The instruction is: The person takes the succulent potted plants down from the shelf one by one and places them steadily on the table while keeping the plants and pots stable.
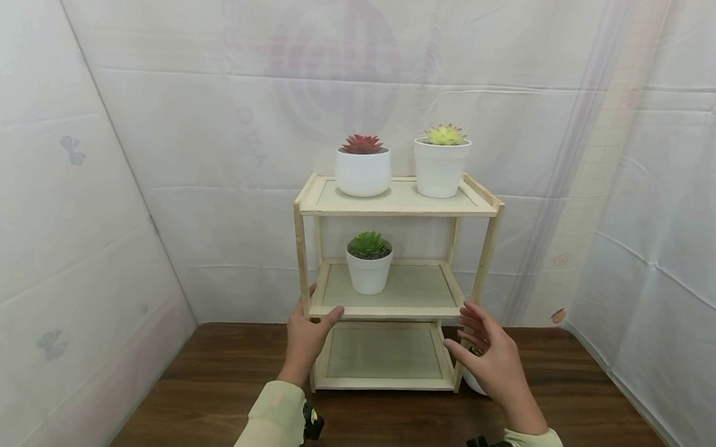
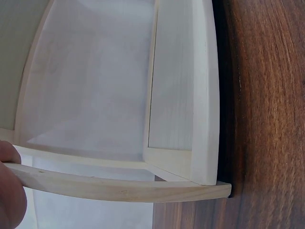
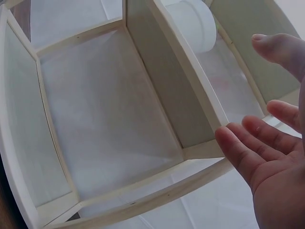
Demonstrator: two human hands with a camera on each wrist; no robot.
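Observation:
A three-tier wooden shelf rack (image 1: 393,313) stands upright on the table. My left hand (image 1: 308,340) grips its left front post at the middle tier, thumb along the front edge and the other fingers partly hidden behind; the left wrist view shows fingertips (image 2: 10,191) round the post. Beside the right front post is my right hand (image 1: 495,360), fingers spread and loosely bent, fingertips right at the post. On the middle tier sits a green succulent in a white pot (image 1: 368,276). The top tier bears a red succulent in a round white pot (image 1: 363,174) and a yellow-green succulent in a taller white pot (image 1: 441,170).
Another white pot (image 1: 475,381) stands on the brown wooden table (image 1: 571,389), right of the rack and partly hidden by my right hand. White sheeting (image 1: 218,146) hangs close behind the rack and along both sides.

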